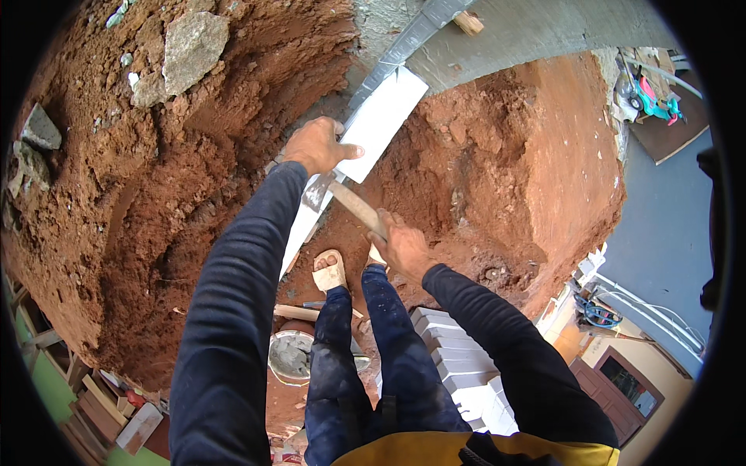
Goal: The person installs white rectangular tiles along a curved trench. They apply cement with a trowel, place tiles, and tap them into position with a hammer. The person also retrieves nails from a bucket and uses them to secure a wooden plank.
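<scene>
A long white block (pixel 387 116) lies at a slant along the top of a narrow wall, its far end by a grey post. My left hand (pixel 317 146) grips its near left edge, the thumb lying across the white face. My right hand (pixel 404 247) is closed around the wooden handle of a hatchet (pixel 359 207). The hatchet's broad metal head rests on or just above the near end of the block, below my left hand. A further white block (pixel 294 237) in the same line continues toward me, partly hidden by my left arm.
Red earth banks rise on both sides, with rocks (pixel 196 48) at upper left. By my feet stand a bucket of grey mortar (pixel 291 356) and a stack of pale blocks (pixel 454 353). A grey concrete beam (pixel 536 35) crosses the far side. Timber scraps (pixel 101 404) lie lower left.
</scene>
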Demonstrator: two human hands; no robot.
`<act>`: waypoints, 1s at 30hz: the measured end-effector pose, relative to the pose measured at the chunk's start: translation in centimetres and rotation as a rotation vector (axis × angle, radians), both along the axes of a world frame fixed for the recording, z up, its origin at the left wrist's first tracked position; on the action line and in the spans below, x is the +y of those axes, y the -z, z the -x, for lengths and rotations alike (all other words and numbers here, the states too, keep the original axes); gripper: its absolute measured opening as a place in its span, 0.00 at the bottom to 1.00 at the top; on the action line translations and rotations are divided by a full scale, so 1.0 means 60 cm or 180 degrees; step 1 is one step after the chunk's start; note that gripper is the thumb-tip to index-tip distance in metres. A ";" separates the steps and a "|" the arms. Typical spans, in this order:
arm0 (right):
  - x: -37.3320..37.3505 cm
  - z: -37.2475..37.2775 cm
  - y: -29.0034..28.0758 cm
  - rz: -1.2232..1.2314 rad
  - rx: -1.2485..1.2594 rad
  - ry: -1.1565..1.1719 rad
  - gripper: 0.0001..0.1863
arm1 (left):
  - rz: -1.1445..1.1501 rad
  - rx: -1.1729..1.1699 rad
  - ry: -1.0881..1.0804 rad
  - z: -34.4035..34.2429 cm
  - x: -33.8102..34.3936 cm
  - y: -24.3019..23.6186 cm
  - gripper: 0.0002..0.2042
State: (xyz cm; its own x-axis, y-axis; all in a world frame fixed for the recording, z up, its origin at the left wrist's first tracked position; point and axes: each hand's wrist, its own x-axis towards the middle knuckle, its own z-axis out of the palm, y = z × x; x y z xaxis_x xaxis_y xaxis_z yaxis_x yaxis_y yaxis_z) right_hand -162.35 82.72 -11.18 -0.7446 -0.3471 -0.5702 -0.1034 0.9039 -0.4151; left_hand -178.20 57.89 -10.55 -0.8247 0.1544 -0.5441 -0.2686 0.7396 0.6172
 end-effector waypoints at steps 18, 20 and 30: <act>0.120 -0.117 -0.060 0.1018 -0.2612 0.2337 0.28 | 0.0171 -0.0398 0.0083 0.010 0.016 -0.010 0.40; 0.117 -0.092 -0.058 0.1949 -0.2626 0.3285 0.29 | 0.0210 -0.0474 0.0144 0.013 0.018 -0.010 0.40; -0.051 0.178 0.066 0.3732 -0.2128 0.5148 0.36 | 0.0036 -0.0407 0.0079 0.012 0.015 -0.001 0.37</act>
State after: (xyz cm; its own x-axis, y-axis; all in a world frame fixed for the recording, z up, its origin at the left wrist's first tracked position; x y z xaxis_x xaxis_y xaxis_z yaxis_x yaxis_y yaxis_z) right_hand -173.04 79.64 -15.13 -0.5026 -0.0654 -0.8621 0.6877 -0.6346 -0.3528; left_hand -178.90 58.81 -10.50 -0.7446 0.1672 -0.6463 -0.3261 0.7536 0.5707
